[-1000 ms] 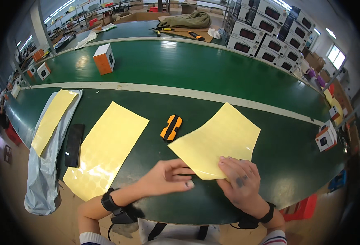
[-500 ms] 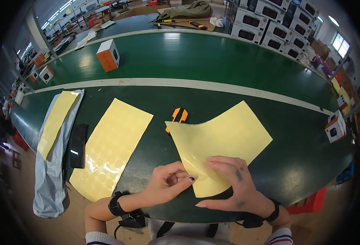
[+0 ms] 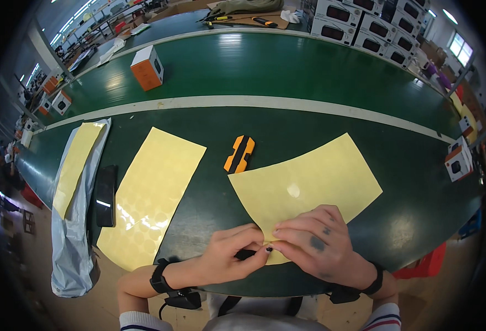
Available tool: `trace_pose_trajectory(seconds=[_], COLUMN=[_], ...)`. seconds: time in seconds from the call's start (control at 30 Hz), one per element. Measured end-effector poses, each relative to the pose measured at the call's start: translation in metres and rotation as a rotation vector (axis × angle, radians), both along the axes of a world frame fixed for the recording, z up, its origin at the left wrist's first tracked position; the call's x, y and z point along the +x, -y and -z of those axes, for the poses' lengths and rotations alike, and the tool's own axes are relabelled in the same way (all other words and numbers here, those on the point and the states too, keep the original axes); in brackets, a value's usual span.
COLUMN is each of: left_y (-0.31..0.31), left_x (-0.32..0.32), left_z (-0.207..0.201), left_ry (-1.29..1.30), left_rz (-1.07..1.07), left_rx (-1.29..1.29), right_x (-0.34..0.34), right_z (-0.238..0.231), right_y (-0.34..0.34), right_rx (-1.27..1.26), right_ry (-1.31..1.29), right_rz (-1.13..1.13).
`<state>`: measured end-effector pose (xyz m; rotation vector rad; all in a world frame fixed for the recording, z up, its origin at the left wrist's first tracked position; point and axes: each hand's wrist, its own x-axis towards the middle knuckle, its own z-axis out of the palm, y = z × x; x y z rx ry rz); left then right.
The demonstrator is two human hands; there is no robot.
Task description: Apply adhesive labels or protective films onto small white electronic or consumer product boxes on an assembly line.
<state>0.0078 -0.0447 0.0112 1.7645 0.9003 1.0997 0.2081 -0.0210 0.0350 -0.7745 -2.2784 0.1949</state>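
A yellow sheet (image 3: 314,176) lies on the green table in front of me, its near corner bunched between my fingertips. My left hand (image 3: 233,255) pinches that corner between thumb and index finger. Tight against it, my right hand (image 3: 315,243) is closed on the same spot, thumb and fingers together, its knuckles over the sheet. What exactly is between the fingertips is too small to make out. Just beyond the sheet's left corner sits an orange and black object (image 3: 239,154). Another yellow sheet (image 3: 157,187), marked with rows of round shapes, lies left of my left hand.
A black phone (image 3: 106,196) lies beside the left sheet. Farther left, a yellow strip (image 3: 78,165) rests on a grey plastic bag (image 3: 72,265) overhanging the table edge. An orange and white box (image 3: 147,69) stands on the far green surface. Stacked boxes (image 3: 359,30) rise at the back right.
My right hand has closed from an open spread and come left to meet my left hand at the sheet's near corner. The sheet lies flatter, its raised left part lowered.
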Motion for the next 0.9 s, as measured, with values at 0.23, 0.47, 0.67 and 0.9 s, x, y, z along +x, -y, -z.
trace_pose_trajectory(seconds=[0.23,0.47,0.67,0.9], left_y=[-0.0018,-0.0007,0.0000,-0.0012], left_x=[-0.0027,-0.0047,-0.0039,-0.0010], left_z=[0.0046,0.0046,0.0067,0.0039], left_ry=[-0.046,-0.097,-0.099,-0.040], left_rz=[-0.008,-0.006,0.015,0.043], left_rx=[0.110,0.210,0.226,0.182], right_x=[-0.0028,-0.0033,-0.0037,-0.0061], right_z=[-0.0001,-0.0014,-0.0024,-0.0007], right_y=[0.0010,-0.0038,-0.0016,0.0009], right_rx=[0.001,-0.207,-0.194,-0.241], right_ry=[0.020,-0.109,-0.109,-0.148], right_rz=[-0.044,-0.140,-0.140,-0.096])
